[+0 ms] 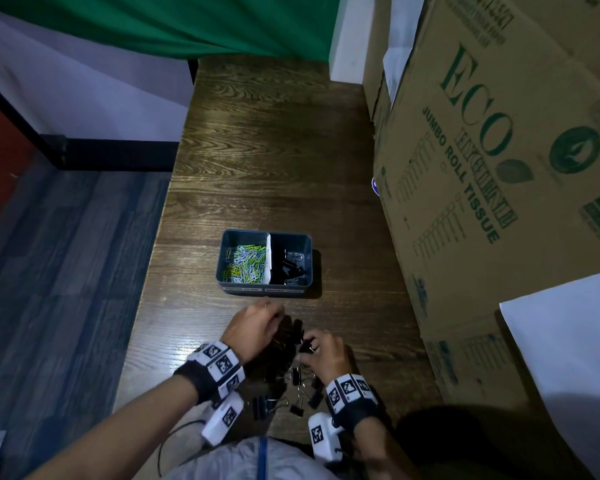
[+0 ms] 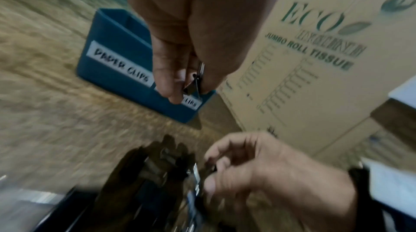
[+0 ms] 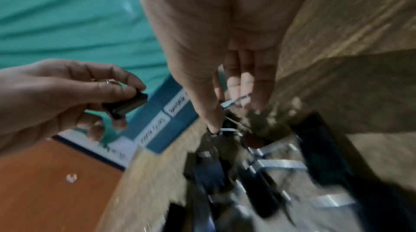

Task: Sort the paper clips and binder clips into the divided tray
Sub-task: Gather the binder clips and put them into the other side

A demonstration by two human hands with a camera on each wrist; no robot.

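Note:
A blue divided tray (image 1: 222, 258) stands on the wooden table. Its left half holds coloured paper clips (image 1: 246, 263) and its right half black binder clips (image 1: 286, 268). Just in front of the tray, my left hand (image 1: 274, 318) pinches a black binder clip (image 2: 191, 85) between thumb and fingers; the same clip (image 3: 126, 105) shows in the right wrist view. Beside it, my right hand (image 1: 309, 348) pinches another binder clip (image 1: 306, 346) by its wire handle (image 3: 234, 101). A loose pile of black binder clips (image 1: 281, 386) lies under and behind both hands.
Large cardboard boxes (image 1: 499, 168) printed ECO JUMBO ROLL TISSUE wall off the table's right side. The table's left edge (image 1: 153, 271) drops to the floor. A green cloth (image 1: 187, 26) hangs at the far end. The tray's front carries a PAPER CLIPS label (image 2: 121, 65).

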